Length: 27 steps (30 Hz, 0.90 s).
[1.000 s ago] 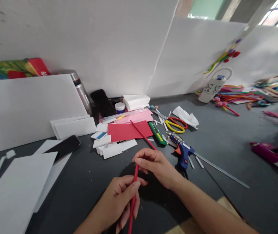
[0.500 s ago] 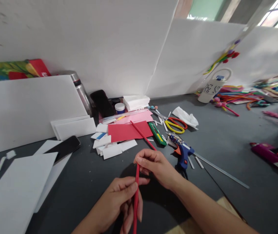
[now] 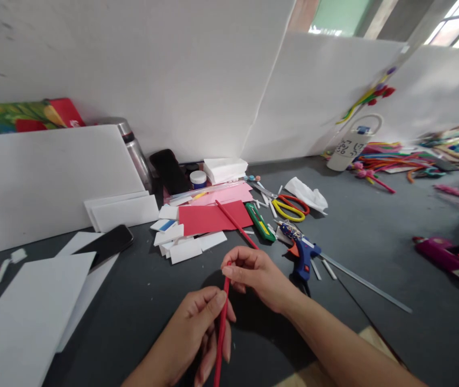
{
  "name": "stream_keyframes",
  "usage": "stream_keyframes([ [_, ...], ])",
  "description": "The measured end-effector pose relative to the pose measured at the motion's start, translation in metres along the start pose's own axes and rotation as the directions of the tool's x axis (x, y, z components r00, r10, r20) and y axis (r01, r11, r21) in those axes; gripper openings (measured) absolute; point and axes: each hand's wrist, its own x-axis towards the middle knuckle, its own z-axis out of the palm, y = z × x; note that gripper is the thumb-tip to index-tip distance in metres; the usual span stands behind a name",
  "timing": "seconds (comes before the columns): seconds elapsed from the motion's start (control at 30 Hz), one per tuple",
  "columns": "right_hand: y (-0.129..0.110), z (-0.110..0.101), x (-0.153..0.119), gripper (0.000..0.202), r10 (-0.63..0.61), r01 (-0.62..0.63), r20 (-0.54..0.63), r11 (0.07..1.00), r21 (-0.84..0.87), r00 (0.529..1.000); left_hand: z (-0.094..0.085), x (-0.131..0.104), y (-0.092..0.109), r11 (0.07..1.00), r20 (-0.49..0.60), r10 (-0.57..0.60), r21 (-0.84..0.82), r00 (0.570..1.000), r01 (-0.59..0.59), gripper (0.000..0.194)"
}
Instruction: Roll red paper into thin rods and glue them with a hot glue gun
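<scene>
A thin red stick (image 3: 221,344), its exact kind unclear, runs up from the bottom edge between my hands. My left hand (image 3: 203,328) grips it lower down, thumb pressed on top and fingers beneath. At its upper end, my right hand (image 3: 253,274) pinches the tip between thumb and fingers. Just beyond my right hand, another red stick (image 3: 235,223) lies across a sheet of red paper (image 3: 197,219). A green box cutter (image 3: 260,223) rests beside that paper. To the right of my right hand is a blue glue gun (image 3: 304,255) with a long clear glue stick.
Scissors with red and yellow handles (image 3: 294,210) lie near a crumpled white tissue (image 3: 307,194). White sheets (image 3: 31,306) and a black phone (image 3: 108,244) occupy the left. At right are a magenta glue gun (image 3: 447,258) and a white bottle (image 3: 346,150). A steel flask (image 3: 136,156) stands behind.
My left hand has moved slightly up along the red stick, and its index finger has curled in. The stick's lower end has tilted a little to the left.
</scene>
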Motion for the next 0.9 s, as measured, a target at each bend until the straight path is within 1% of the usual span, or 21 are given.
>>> stream_keyframes([
  [0.13, 0.0007, -0.0002, -0.0001, 0.033, 0.045, -0.045, 0.039, 0.999, 0.014, 0.998, 0.0015, -0.0001, 0.0009, 0.999, -0.048, -0.009, 0.046, 0.999, 0.011, 0.041],
  [0.27, -0.0003, 0.0002, -0.0011, 0.034, 0.077, -0.079, 0.075, 0.996, 0.029, 0.994, 0.002, -0.0002, 0.0001, 0.999, -0.075, -0.019, 0.047, 0.997, 0.023, 0.045],
  [0.37, -0.0003, 0.0012, -0.0017, 0.033, 0.089, -0.092, 0.071, 0.995, 0.034, 0.993, 0.0018, -0.0007, 0.0001, 0.999, -0.069, -0.013, 0.04, 0.998, 0.016, 0.045],
  [0.5, 0.0015, 0.0015, -0.0014, 0.031, 0.06, -0.061, 0.018, 0.997, 0.055, 0.998, 0.0017, -0.0013, 0.0038, 0.999, -0.06, 0.007, 0.034, 0.998, -0.005, 0.038],
  [0.63, 0.0014, 0.0003, -0.0008, 0.031, 0.052, -0.052, -0.003, 0.995, 0.08, 0.999, 0.0012, -0.0008, 0.007, 1.0, -0.004, 0.009, 0.0, 1.0, -0.009, 0.032],
  [0.7, 0.0003, -0.0006, -0.0004, 0.03, 0.054, -0.054, 0.003, 0.994, 0.1, 0.999, 0.0008, -0.0004, 0.007, 1.0, 0.003, 0.0, -0.022, 1.0, 0.0, 0.032],
  [0.8, -0.0012, -0.0015, 0.0003, 0.029, 0.046, -0.045, 0.001, 0.99, 0.13, 0.999, 0.0004, 0.0002, 0.0057, 1.0, -0.031, 0.007, -0.03, 0.999, -0.008, 0.033],
  [0.9, -0.0013, -0.0013, 0.0007, 0.03, 0.045, -0.042, -0.017, 0.991, 0.126, 0.999, 0.0008, 0.0007, 0.0049, 0.998, -0.101, 0.055, 0.028, 0.993, -0.053, 0.037],
])
